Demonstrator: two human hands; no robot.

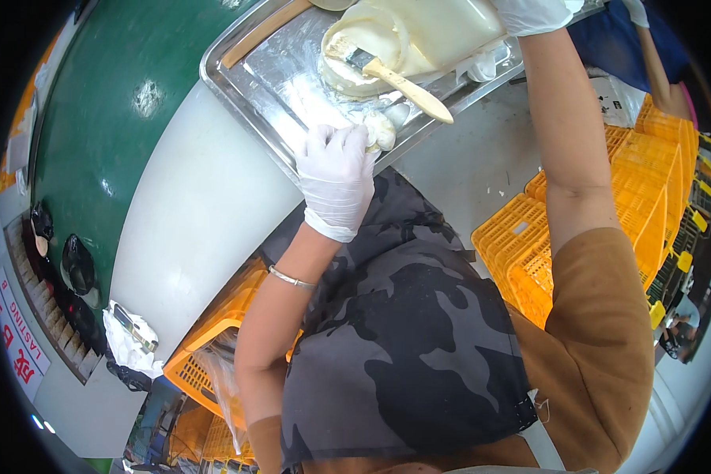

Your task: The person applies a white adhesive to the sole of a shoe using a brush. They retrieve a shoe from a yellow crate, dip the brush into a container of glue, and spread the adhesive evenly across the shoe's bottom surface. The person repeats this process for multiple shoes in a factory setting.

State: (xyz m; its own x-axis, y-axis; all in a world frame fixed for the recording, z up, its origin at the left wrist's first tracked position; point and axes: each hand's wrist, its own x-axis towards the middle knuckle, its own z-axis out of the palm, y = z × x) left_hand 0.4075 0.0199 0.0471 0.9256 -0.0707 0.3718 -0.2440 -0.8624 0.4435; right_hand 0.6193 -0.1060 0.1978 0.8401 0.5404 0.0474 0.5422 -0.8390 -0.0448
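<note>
My left hand point(336, 178), in a white glove, is at the near edge of a shallow metal tray point(272, 79). Its curled fingers close on a soft, whitish wad point(381, 131). In the tray is a cream-coloured plastic container point(442, 35) with a round rim and pale residue. A flat paintbrush point(403, 88) with a wooden handle lies across that rim, its bristles coated. My right hand point(537, 12), also gloved, is beside the container's far right end. The upper picture edge cuts it off, so its fingers and anything in them are hidden.
A wooden strip point(265, 33) lies along the tray's left side. Left of the pale table point(186, 197) runs a green surface point(118, 95). Orange plastic crates point(521, 237) stand right of me, with another crate point(201, 363) below the table. Another person's arm point(654, 59) shows at the upper right.
</note>
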